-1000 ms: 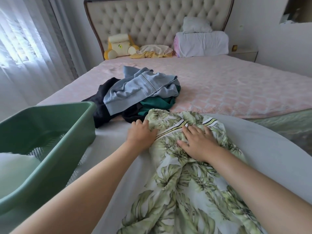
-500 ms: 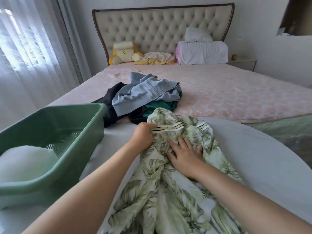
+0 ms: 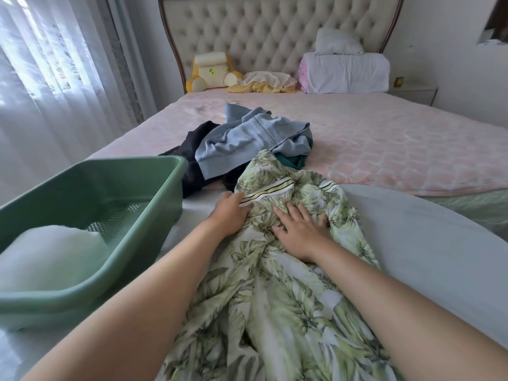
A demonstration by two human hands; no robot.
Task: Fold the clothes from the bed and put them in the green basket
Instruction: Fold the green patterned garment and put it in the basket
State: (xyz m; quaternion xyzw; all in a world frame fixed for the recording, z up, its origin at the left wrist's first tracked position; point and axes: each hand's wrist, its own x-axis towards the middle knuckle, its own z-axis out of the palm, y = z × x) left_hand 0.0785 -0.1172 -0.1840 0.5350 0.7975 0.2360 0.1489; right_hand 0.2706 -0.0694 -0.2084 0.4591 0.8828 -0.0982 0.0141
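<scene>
Beside the green basket (image 3: 167,188), the leaf-print garment (image 3: 288,312) is gripped at its striped band by the left hand (image 3: 228,213), pressed by the flat right hand (image 3: 301,232), and should be smoothed outward before folding.

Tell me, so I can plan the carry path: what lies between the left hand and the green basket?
Head view: only bare white sheet separates the left hand, gripping the leaf-print garment, from the green basket.

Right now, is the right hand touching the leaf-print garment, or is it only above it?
Touching. The head view shows the right hand lying flat on the leaf-print garment, fingers spread, with the fabric wrinkled around its palm.
</scene>
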